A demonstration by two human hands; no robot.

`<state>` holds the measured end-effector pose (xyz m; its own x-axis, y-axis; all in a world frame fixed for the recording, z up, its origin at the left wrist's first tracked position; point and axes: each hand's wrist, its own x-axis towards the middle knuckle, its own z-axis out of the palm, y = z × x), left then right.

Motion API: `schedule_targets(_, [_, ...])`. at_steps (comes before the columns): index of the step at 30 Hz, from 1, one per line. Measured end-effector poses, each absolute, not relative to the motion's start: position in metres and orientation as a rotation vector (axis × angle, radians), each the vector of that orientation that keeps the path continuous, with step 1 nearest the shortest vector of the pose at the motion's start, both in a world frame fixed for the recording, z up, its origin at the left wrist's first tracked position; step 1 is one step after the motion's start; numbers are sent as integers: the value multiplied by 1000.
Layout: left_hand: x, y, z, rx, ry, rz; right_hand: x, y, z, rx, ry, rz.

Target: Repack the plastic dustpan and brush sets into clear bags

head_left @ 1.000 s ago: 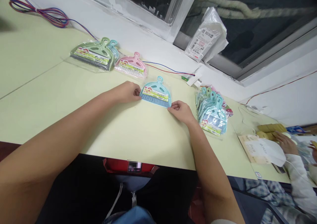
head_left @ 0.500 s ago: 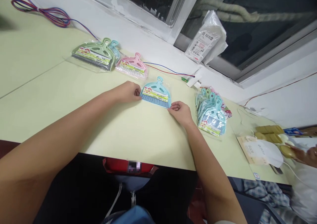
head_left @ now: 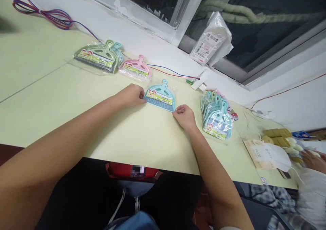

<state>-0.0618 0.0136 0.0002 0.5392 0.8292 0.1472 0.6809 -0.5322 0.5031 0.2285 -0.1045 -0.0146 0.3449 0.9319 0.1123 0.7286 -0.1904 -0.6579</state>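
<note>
A small blue dustpan-and-brush set in a clear packet lies flat on the pale green table. My left hand pinches the packet's left bottom corner with closed fingers. At the right bottom corner, my right hand pinches the packet in the same way. Both forearms stretch out over the table from the near edge.
A pink packed set and a green stack of sets lie at the back left. A pile of several blue sets sits to the right. Red and blue wires run along the wall. Another person's hand works at far right beside a white bag.
My hands and the blue packet have stayed almost still. The other person's hand at the far right has shifted among the things there.
</note>
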Motion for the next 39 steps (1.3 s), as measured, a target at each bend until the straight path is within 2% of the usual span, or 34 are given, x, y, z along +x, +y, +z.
schedule_targets(13, [-49,3,5,2418,1389,512,204,-106,-12,-1998,-1743,-22])
schedule_targets(25, [-51,5,-6,2448,1351,587,166,-171,3,-2038,-1707,335])
schedule_targets(31, [-47,2,-6,2476,1366,621,137,-202,25,-1770,-1855,691])
schedule_targets(33, [-46,-6,0,2474,1322,648,158,-184,41,-1722,-1899,532])
schedule_targets(36, [-43,-25,9,2522,1229,540,215,-134,51,-1807,-1888,-32])
schedule_targets(39, [-37,-45,13,2586,1249,334,272,-86,40,-1855,-2116,23])
